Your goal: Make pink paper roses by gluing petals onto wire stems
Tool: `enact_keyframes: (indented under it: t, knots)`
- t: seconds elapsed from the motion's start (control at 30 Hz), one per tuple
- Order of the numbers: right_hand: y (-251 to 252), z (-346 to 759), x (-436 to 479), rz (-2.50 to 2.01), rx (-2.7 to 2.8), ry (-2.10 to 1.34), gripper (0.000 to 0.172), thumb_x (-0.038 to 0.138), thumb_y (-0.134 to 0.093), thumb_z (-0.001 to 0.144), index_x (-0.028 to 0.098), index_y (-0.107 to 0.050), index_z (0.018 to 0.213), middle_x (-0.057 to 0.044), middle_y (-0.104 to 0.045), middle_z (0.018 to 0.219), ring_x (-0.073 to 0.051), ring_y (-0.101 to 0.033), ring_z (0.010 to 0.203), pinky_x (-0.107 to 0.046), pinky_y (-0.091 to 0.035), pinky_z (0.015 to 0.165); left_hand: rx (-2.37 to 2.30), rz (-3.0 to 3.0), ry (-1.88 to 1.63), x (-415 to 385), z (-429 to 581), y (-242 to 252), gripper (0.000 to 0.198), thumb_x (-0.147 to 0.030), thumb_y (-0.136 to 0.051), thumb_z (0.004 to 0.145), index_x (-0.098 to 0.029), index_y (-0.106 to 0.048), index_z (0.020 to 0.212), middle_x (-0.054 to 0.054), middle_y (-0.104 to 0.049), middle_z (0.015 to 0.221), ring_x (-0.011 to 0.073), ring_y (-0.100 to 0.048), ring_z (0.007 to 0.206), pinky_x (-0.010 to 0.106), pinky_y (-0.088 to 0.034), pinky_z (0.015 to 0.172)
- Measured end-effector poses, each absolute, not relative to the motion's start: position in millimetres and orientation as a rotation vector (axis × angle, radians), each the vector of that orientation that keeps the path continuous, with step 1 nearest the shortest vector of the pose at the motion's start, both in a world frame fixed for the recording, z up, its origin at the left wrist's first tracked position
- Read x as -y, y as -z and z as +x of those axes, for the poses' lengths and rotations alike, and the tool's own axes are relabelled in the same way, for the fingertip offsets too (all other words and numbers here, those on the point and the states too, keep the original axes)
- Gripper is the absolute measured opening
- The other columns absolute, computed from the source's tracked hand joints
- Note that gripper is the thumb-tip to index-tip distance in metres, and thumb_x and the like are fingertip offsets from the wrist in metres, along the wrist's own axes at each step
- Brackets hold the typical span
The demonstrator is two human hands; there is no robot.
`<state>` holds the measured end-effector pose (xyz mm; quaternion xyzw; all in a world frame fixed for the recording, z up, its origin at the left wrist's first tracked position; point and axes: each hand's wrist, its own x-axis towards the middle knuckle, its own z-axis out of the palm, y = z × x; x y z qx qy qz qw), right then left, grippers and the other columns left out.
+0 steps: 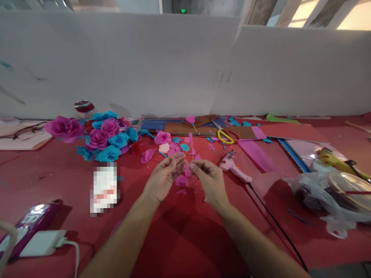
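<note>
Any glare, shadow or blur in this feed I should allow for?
Head view: washed-out light at upper right, a glint on the purple device, shadow darkening the red table below the left hand and right hand. Head view again: coarse pixels mask a whitish item; fine detail between the hands is soft.

Wall (130, 65) stands behind table (179, 247), upper frame. Mid-frame: left hand (166, 172), right hand (209, 177), scraps (182, 180) between and beyond. Left of centre: flowers (108, 135); jar (84, 106) behind them. Far left: glasses (17, 135) on paper (17, 146). Lower left: charger (43, 242). Right of centre: scissors (222, 130), glue gun (236, 171) below. Right edge: bag (315, 197).
</note>
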<state>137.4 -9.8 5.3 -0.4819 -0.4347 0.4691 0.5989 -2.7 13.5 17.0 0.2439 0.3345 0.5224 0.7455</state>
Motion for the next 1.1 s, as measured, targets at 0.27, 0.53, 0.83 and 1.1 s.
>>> enact_keyframes:
  t: [0.27, 0.53, 0.83, 1.1]
  knots:
    - [-11.7, 143.2, 9.0, -0.963, 0.927, -1.209, 0.013, 0.032, -0.066, 0.078, 0.021, -0.06, 0.083, 0.003, -0.063, 0.064, -0.01, -0.055, 0.052, -0.022, -0.04, 0.05, -0.623, 0.536, -1.1, -12.7, -4.0, -17.2, 0.017, -0.02, -0.068, 0.076, -0.016, -0.071, 0.093, 0.007, -0.072, 0.101, 0.0174, -0.065, 0.099, 0.031, -0.049, 0.092]
    - [-18.7, 133.0, 19.9, -0.884, 1.069, -1.366, 0.017, 0.036, -0.069, 0.076, 0.021, -0.06, 0.079, 0.004, -0.062, 0.057, -0.009, -0.053, 0.047, -0.022, -0.042, 0.046, -0.769, 0.656, -1.195, -10.6, -4.9, -13.8, 0.027, -0.02, -0.087, 0.047, -0.015, -0.066, 0.063, 0.0, -0.066, 0.068, 0.0092, -0.059, 0.064, 0.021, -0.046, 0.06]
    - [-18.5, 135.4, 20.9, -0.673, 1.106, -1.505, 0.016, 0.029, -0.07, 0.077, 0.021, -0.068, 0.09, 0.003, -0.064, 0.064, -0.008, -0.057, 0.05, -0.021, -0.046, 0.049, -0.527, 0.8, -1.021, -9.9, -6.2, -11.3, 0.031, -0.023, -0.084, 0.055, -0.016, -0.055, 0.063, -0.003, -0.057, 0.067, 0.0102, -0.056, 0.052, 0.024, -0.046, 0.048]
    - [-22.6, 139.5, 21.3, -0.81, 1.333, -1.209, 0.008, 0.023, -0.063, 0.081, 0.019, -0.069, 0.084, 0.002, -0.063, 0.064, -0.008, -0.056, 0.05, -0.02, -0.044, 0.048, -0.706, 0.776, -0.971, -12.8, -9.7, -10.1, 0.032, -0.018, -0.086, 0.049, -0.014, -0.056, 0.057, -0.002, -0.06, 0.065, 0.009, -0.057, 0.06, 0.022, -0.045, 0.058]
